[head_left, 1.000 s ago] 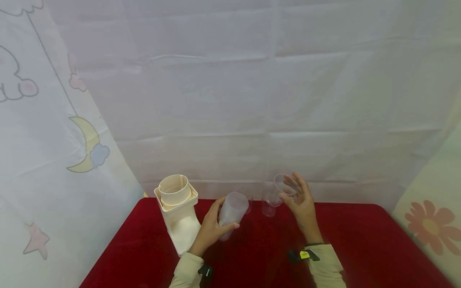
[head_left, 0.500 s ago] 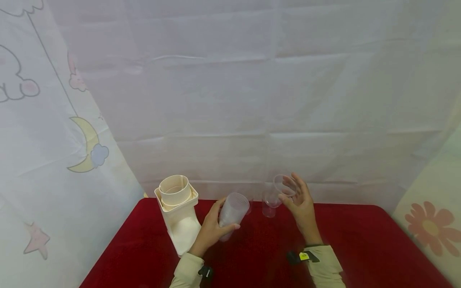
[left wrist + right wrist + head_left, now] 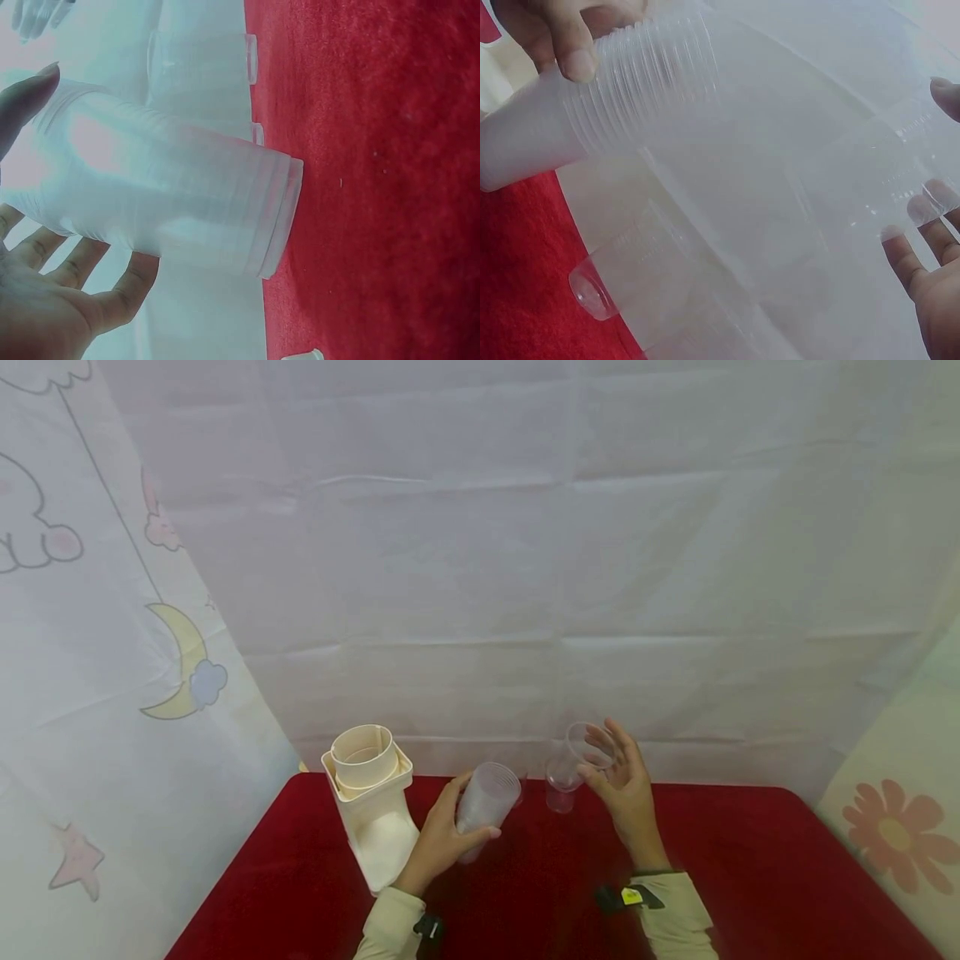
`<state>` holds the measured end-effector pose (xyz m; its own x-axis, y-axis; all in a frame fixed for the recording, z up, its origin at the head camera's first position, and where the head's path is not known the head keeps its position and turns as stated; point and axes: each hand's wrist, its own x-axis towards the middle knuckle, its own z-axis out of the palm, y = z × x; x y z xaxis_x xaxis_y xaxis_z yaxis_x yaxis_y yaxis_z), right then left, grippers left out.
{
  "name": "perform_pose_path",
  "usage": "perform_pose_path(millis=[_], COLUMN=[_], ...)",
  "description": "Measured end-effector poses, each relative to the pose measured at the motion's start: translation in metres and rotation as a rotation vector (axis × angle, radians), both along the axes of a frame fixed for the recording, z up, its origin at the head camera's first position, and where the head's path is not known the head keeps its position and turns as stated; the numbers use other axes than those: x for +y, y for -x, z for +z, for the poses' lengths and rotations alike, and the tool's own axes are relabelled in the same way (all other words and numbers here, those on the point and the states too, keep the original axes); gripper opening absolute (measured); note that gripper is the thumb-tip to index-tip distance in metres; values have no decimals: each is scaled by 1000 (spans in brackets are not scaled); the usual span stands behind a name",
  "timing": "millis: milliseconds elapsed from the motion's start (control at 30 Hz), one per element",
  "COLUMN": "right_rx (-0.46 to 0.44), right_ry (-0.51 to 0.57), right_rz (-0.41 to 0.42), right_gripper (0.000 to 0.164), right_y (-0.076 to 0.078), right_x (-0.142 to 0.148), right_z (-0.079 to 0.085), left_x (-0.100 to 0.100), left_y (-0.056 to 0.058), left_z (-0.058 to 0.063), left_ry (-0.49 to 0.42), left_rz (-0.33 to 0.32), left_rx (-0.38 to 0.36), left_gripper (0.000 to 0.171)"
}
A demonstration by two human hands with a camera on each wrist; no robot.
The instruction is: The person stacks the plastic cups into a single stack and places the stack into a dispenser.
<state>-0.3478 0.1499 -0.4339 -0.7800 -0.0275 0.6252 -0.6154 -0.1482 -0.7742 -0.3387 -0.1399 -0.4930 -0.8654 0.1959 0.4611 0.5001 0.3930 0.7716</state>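
Note:
In the head view my left hand (image 3: 442,837) grips a tilted stack of clear plastic cups (image 3: 487,802), their rims facing up. The left wrist view shows the nested cups (image 3: 172,180) between thumb and fingers, the bottom end above the red cloth. My right hand (image 3: 626,789) holds one clear plastic cup (image 3: 590,747) by its side, apart from the stack. Its thin wall (image 3: 862,180) is hard to see in the right wrist view. Behind the hands a clear cup (image 3: 559,797) stands on the table; another (image 3: 519,789) is partly hidden behind the stack.
A cream plastic fitting with a round collar (image 3: 375,802) stands left of my left hand. Red cloth (image 3: 750,868) covers the table, which ends at a pale hanging sheet (image 3: 675,610). Printed sheets hang at both sides.
My right hand and its cup have drifted slightly left, toward the stack. The left hand and its stack have barely moved.

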Motion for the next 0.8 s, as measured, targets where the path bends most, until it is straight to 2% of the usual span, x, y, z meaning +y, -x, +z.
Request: perform_pose_path(millis=[467, 800], right_rx=[17, 2], right_ry=[5, 33], right_rz=[30, 59], right_gripper=[77, 75], right_y=[-3, -6], right_x=[-7, -15], right_z=[3, 4], left_x=[2, 2], left_y=[-1, -1], left_z=[3, 2], left_ry=[-9, 1], left_rz=[-22, -14], left_rx=[26, 12], left_gripper=[88, 88])
